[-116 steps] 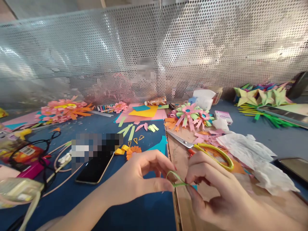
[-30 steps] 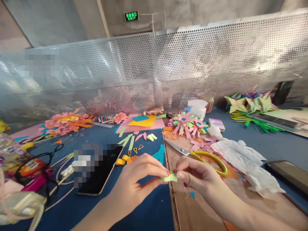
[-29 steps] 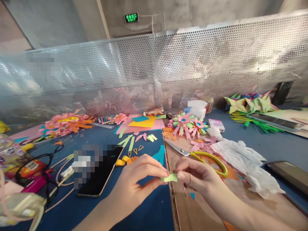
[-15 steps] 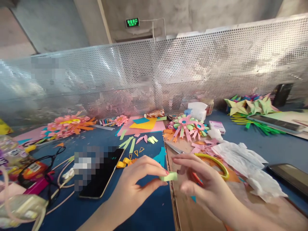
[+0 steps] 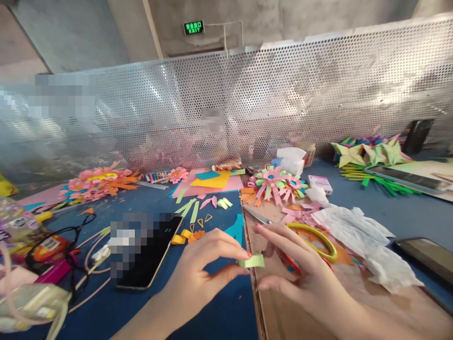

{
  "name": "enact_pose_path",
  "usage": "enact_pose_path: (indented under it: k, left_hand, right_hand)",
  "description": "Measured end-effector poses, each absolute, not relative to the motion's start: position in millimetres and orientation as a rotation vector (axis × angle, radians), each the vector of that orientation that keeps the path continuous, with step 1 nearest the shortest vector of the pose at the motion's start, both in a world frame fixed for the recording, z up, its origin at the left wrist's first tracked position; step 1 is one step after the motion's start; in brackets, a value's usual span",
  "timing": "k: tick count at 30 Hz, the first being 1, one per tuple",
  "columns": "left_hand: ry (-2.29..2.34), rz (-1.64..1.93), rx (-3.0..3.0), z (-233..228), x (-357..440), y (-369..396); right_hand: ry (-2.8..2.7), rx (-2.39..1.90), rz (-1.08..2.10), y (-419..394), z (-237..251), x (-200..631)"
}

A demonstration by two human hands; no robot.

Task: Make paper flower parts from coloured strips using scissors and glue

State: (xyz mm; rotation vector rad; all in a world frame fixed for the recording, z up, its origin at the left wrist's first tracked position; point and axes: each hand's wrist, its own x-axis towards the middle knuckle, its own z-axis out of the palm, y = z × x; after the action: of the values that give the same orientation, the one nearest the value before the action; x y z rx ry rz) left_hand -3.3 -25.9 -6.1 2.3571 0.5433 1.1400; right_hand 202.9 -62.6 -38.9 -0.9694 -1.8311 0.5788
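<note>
Left hand (image 5: 198, 278) alone now pinches the folded green paper strip (image 5: 252, 261); right hand (image 5: 304, 278) has let go, fingers spread open beside it, so the fold holds.

Green sign (image 5: 193, 27), on the wall at 12 o'clock above the mesh screen: reads "EXIT", with small characters above it too fine to read. Other labels unreadable.
</note>
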Motion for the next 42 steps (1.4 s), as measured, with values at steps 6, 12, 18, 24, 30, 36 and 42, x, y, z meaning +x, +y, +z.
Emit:
enact_pose_path:
  k: [6,12,18,24,30,36,42]
  left_hand:
    - [0.583,1.129,2.351,-3,-1,-30]
    - [1.23,1.251,2.178,-5,-30,13]
    - [1.33,0.951,2.101,-29,-52,85]
    - [1.363,0.797,2.17,-39,-50,114]
    - [1.474,0.708,2.258,-30,-70,124]
    - [1.64,0.402,2.331,-26,-101,145]
    - [1.703,0.248,2.371,-36,-106,163]
  right_hand:
    - [-1.852,-0.976,0.631,-64,-41,201]
    - [-1.742,-1.078,0.711,-62,-40,203]
    - [-1.708,-1.145,0.807,-56,-42,200]
    - [-1.654,-1.145,0.909,-56,-39,198]
    - [-1.558,-1.262,1.025,-56,-36,198]
    - [-1.566,-1.207,1.097,-55,-48,197]
    - [-1.656,-1.204,1.054,-53,-54,197]
